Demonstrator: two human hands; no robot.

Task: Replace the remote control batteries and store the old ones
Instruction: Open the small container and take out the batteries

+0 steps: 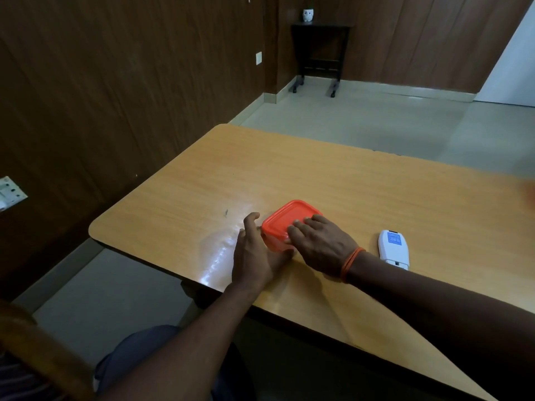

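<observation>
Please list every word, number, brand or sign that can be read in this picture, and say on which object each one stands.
No text can be read for certain.
White remote control: a blue label with white print, too small and blurred to read.
Orange container under both hands: no print visible on its lid.
Wall switch plate: no legible marking.
Wooden table: no text.
</observation>
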